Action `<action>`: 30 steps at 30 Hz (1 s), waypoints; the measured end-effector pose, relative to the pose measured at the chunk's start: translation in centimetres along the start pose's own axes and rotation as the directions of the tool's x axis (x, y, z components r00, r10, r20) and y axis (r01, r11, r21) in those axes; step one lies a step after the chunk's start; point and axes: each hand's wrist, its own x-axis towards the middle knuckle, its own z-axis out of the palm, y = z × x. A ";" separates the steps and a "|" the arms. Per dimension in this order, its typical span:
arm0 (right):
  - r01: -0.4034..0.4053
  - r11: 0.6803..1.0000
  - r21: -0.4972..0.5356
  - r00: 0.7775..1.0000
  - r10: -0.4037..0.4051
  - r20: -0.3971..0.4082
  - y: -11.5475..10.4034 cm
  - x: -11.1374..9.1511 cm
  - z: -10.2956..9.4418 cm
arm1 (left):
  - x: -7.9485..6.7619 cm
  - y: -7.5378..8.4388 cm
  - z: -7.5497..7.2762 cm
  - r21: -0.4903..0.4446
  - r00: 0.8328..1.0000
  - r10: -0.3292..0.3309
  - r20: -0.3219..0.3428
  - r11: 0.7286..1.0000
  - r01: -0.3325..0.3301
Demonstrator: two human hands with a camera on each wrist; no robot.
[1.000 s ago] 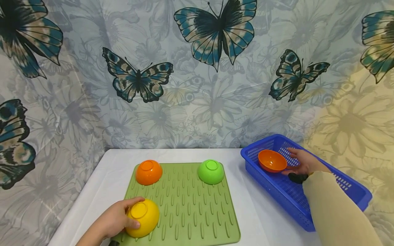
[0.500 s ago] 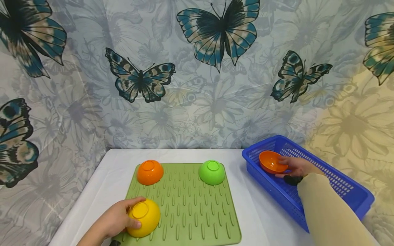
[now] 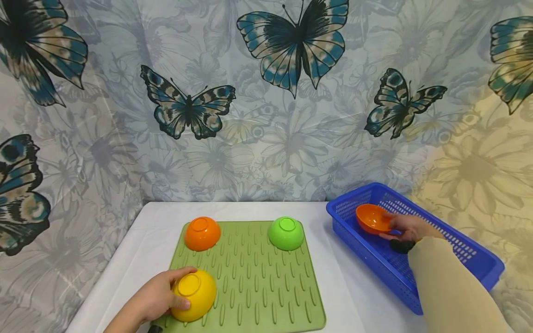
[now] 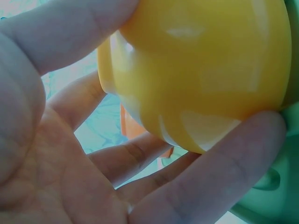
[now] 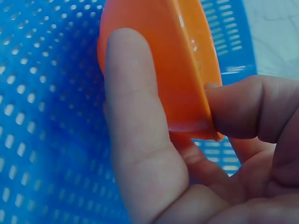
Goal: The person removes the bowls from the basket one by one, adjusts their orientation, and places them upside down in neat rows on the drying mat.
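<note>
My left hand (image 3: 155,297) holds an upside-down yellow bowl (image 3: 201,296) at the near left of a green ribbed drying mat (image 3: 270,286). In the left wrist view, thumb and fingers spread around the yellow bowl (image 4: 201,60). My right hand (image 3: 410,227) reaches into a blue perforated basket (image 3: 370,266) and pinches an orange bowl (image 3: 370,218) by its right side. The right wrist view shows that orange bowl (image 5: 163,70) tilted, its rim between thumb and fingers. Whether it touches the basket floor I cannot tell.
A second orange bowl (image 3: 202,234) and a green bowl (image 3: 286,234) sit upside down at the mat's far left and far right. White cloth (image 3: 333,286) covers the table. A butterfly-print curtain (image 3: 266,162) hangs close behind.
My right hand has closed on the orange bowl in the basket and shifted it slightly right, tilting it. My left hand and the yellow bowl have stayed in place.
</note>
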 end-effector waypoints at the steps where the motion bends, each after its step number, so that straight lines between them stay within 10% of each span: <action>1: 0.011 1.000 0.001 1.000 -0.011 -0.005 -0.1 -0.2 -0.2 | 0.0 0.0 0.0 0.002 1.000 0.000 0.000 1.000 0.000; 30: 0.332 0.943 0.009 0.931 -0.330 0.159 -0.2 -10.8 3.1 | 0.1 0.1 0.1 0.006 1.000 0.007 -0.005 1.000 -0.007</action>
